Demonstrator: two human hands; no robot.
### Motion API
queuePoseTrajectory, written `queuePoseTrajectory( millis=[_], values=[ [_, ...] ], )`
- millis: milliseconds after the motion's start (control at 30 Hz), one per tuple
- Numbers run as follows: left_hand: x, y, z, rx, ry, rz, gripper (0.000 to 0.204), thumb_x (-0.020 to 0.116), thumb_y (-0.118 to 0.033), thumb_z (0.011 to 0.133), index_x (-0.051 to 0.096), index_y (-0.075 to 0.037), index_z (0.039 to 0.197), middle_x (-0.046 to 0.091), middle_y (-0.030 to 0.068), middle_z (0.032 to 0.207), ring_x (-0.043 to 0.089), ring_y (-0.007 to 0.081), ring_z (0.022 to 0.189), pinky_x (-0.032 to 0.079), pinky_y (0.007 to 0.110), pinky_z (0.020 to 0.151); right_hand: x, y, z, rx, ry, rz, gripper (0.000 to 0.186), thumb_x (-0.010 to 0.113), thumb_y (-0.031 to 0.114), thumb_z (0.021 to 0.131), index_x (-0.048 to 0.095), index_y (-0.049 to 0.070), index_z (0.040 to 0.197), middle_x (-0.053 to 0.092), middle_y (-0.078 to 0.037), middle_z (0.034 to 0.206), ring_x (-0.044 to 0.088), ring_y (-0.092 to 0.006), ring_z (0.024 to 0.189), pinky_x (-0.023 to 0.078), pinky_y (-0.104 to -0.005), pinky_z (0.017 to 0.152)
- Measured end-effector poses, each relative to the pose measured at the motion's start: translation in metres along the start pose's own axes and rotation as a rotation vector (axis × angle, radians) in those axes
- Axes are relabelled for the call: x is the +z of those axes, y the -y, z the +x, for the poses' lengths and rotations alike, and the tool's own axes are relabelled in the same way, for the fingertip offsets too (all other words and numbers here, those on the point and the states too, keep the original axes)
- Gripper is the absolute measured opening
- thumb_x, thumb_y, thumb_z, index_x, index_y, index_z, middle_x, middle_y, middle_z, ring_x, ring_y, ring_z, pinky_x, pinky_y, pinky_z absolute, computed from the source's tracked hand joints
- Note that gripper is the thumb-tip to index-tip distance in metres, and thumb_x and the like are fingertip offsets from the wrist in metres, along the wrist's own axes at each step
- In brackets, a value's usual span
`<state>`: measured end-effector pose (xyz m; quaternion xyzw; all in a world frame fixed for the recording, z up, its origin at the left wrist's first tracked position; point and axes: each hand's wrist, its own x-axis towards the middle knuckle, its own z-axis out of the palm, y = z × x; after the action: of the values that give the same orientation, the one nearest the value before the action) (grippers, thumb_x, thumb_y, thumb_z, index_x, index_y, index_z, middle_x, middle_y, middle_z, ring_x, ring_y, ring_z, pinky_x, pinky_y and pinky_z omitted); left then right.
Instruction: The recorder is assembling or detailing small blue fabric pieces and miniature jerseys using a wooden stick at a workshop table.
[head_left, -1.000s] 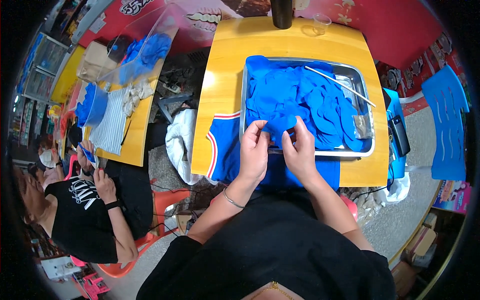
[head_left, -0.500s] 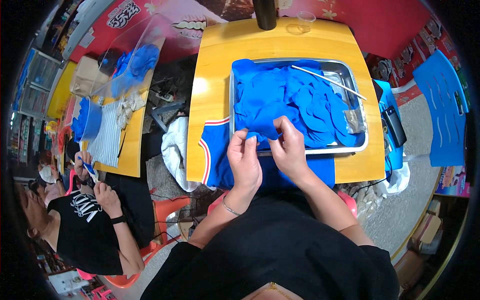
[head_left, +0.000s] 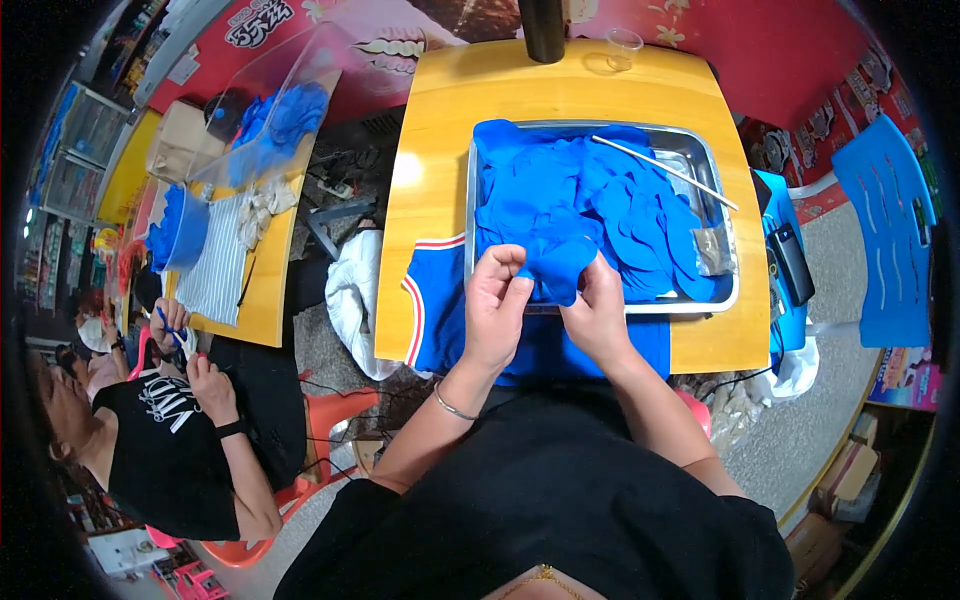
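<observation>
Over the near edge of a metal tray [head_left: 733, 275], both my hands grip one thin, floppy blue piece [head_left: 556, 262]. My left hand [head_left: 497, 312] pinches its left side between thumb and fingers. My right hand [head_left: 597, 312] holds the right side, with the fingertips partly hidden behind the piece. Its middle is spread and bulges up between the hands. Behind it, a heap of similar smooth blue pieces [head_left: 535, 180] with rounded edges fills most of the tray. A thin white stick [head_left: 665, 172] lies across the tray's far right part, and a small clear packet [head_left: 711, 250] rests at its right side.
A blue garment with striped trim [head_left: 440, 305] lies under the tray on the yellow table [head_left: 430, 130]. A clear cup [head_left: 622, 50] and a dark post [head_left: 542, 30] stand at the back. At left, a co-worker [head_left: 170, 450] handles a blue piece near a blue-filled tub [head_left: 185, 235].
The blue piece has been opened out and raised between my hands, showing more of its surface. My hands have moved slightly apart. The whole view has shifted a little.
</observation>
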<state>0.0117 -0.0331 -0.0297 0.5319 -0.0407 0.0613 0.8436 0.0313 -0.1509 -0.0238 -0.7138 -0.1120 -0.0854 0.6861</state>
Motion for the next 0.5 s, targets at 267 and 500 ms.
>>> queuePoseTrajectory(
  millis=[267,500],
  values=[
    [0.006,0.011,-0.011,-0.08,-0.062,-0.288,0.025,0.042,0.001,0.09,0.048,-0.002,0.114,0.05,0.0036,0.112,0.047,0.0094,0.101,0.037,0.025,0.091,-0.003,0.015,0.006,-0.12,-0.001,-0.159,0.009,0.055,-0.004,0.077,0.049,-0.001,0.084,0.053,-0.012,0.073,0.053,-0.0196,0.062,0.041,-0.0309,0.055],
    [-0.009,0.001,-0.001,-0.074,0.16,0.066,0.004,0.045,-0.004,0.09,0.049,-0.003,0.089,0.043,0.0,0.09,0.041,0.0077,0.085,0.034,0.021,0.078,-0.007,0.011,0.006,-0.05,0.03,-0.117,0.007,0.053,-0.003,0.08,0.051,0.0,0.085,0.05,-0.008,0.068,0.046,-0.0137,0.058,0.038,-0.0276,0.053]
  ],
)
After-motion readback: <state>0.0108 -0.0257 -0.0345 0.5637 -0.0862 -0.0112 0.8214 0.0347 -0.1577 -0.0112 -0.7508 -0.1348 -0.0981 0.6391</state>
